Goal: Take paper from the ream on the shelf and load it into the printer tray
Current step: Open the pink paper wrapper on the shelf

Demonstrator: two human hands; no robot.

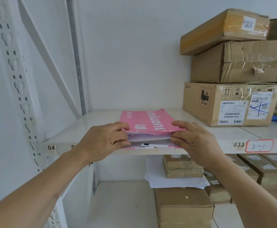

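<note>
A ream in a pink wrapper (149,120) lies flat at the front edge of the white shelf (91,127). Its near end is torn open and white sheets (149,137) show inside. My left hand (105,142) grips the left corner of that open end, thumb on top of the wrapper flap and fingers below. At the right corner my right hand (195,139) pinches the flap and the top sheets the same way. The wrapper flap is lifted a little above the paper. No printer or tray is in sight.
Three stacked cardboard boxes (233,66) stand on the same shelf to the right of the ream. Below, the lower shelf (123,199) holds loose white sheets (172,180), a corrugated bundle (182,167) and more brown boxes (183,209). A perforated upright (19,83) rises at the left.
</note>
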